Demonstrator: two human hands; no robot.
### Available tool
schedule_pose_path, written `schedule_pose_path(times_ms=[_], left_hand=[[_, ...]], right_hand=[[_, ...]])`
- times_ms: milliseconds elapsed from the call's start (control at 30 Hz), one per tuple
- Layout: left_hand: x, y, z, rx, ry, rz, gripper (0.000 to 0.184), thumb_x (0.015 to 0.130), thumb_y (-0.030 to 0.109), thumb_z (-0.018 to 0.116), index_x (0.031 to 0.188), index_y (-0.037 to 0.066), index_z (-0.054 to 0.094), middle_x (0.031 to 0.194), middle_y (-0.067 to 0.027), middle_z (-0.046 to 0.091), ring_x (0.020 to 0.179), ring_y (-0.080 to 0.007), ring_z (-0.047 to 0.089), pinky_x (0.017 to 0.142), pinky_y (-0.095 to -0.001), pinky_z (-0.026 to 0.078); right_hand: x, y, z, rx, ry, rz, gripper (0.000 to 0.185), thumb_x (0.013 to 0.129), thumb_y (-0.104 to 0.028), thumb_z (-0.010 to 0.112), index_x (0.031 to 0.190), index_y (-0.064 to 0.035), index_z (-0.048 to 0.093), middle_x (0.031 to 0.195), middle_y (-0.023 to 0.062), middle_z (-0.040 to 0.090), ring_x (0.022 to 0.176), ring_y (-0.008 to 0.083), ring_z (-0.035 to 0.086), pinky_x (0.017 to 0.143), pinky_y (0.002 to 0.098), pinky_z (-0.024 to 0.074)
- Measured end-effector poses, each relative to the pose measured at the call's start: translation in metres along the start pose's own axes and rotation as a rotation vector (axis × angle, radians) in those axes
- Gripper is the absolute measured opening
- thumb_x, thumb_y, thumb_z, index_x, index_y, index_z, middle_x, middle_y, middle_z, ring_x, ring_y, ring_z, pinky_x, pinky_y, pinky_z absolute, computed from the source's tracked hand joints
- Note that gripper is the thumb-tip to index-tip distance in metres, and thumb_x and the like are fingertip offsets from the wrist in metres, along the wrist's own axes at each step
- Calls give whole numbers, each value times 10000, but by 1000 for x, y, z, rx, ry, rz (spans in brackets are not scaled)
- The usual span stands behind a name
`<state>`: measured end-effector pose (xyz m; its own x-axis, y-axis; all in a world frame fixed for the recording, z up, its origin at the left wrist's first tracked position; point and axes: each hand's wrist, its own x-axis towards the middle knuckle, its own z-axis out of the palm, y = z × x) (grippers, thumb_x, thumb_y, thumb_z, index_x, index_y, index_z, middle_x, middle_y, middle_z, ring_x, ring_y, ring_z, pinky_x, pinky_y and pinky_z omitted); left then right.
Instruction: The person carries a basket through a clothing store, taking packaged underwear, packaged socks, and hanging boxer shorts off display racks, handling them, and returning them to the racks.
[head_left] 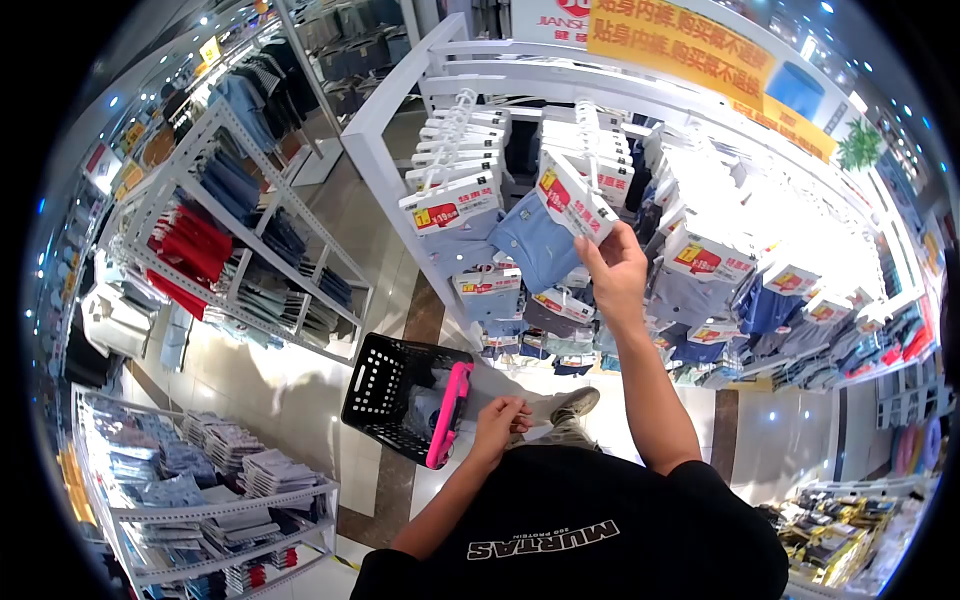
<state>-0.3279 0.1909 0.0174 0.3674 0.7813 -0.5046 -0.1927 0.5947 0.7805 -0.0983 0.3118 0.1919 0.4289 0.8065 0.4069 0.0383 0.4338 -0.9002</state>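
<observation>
My right hand [615, 275] pinches the lower corner of a white, red and yellow card [575, 197] on the display rack. Light blue underpants [538, 242] hang from this card, which is tilted and pulled out from its row. My left hand [503, 422] is low in front of my body, fingers curled, with nothing visible in them. Just left of it is a black shopping basket [385, 400] with a pink handle [450, 415]. Something grey-blue in clear wrapping [424, 408] lies inside. Whether the basket rests on the floor or hangs from my arm I cannot tell.
The white rack [385, 170] carries several rows of carded underwear [700, 260]. Clothing racks [240, 215] stand to the left, a shelf of folded clothes [225, 510] at lower left, and a bin of packets [850, 535] at lower right. My shoe [575, 404] is below the rack.
</observation>
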Motion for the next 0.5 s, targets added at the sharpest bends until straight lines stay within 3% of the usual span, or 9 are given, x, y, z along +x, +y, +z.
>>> schedule_pose_path(times_ms=[300,400,500], left_hand=[[9,14,-3,32,-48,88,260,981,258,607,1080,17,616,996,-101,680,775,-140,653,708,-261,513],[18,32,3,65,-79,210,266,1002,241,557,1141,18,598,1026,-105,680,844,-178,666,772,-302,530],[7,67,31,-3,-102,468,336,994,259,582,1203,-3,600,1063,-100,693,877,-164,655,800,-270,505]], right_hand=[[5,-31,-12,58,-6,22,264,967,-149,622,1154,31,578,1052,82,675,942,108,611,862,252,470],[-11,-50,-24,213,-40,25,256,976,-150,600,1157,28,576,1066,82,670,951,93,604,865,251,472],[-29,-69,-29,295,-78,53,231,982,-142,579,1143,24,562,1080,77,660,947,87,605,857,248,475]])
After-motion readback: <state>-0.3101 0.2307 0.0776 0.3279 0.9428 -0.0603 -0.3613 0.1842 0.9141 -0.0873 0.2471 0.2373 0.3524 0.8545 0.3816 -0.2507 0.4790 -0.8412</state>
